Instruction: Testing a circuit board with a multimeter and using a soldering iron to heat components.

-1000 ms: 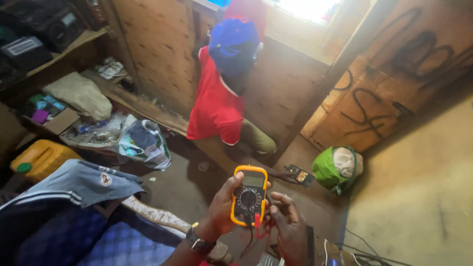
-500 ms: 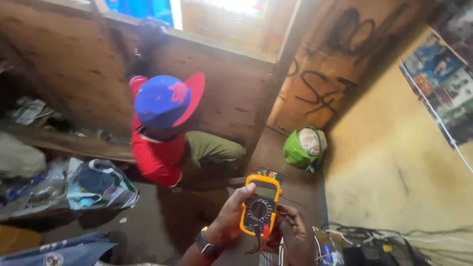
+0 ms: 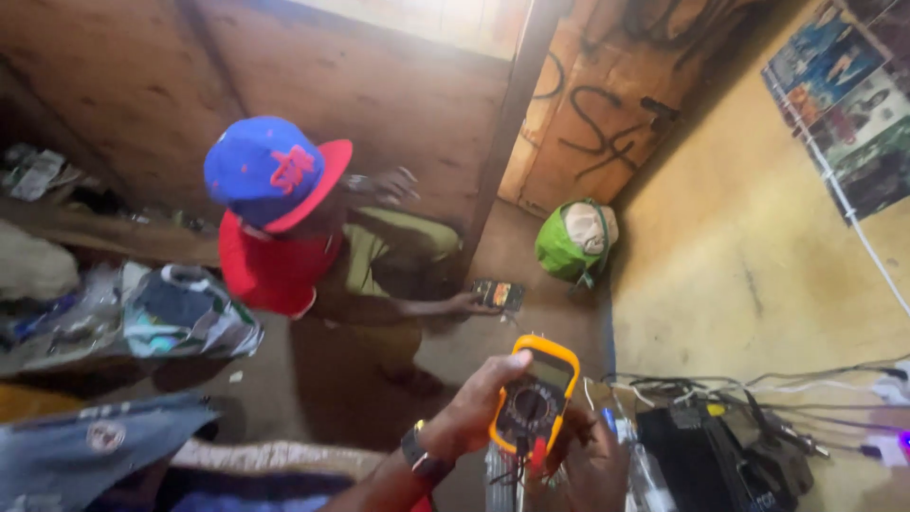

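Since a second ago my view has swung right while my left hand stays clasped around the yellow multimeter, held low before me, my right hand closed at its leads below, testing unbroken

Glossy orange plastic multimeter (dark matt face), rough bare wood door, green cloth bag.

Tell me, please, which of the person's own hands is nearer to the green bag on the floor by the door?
Left, narrowly. The left hand grips the yellow multimeter along its left edge, below the green bag; the right hand sits lower, at the meter's bottom edge.
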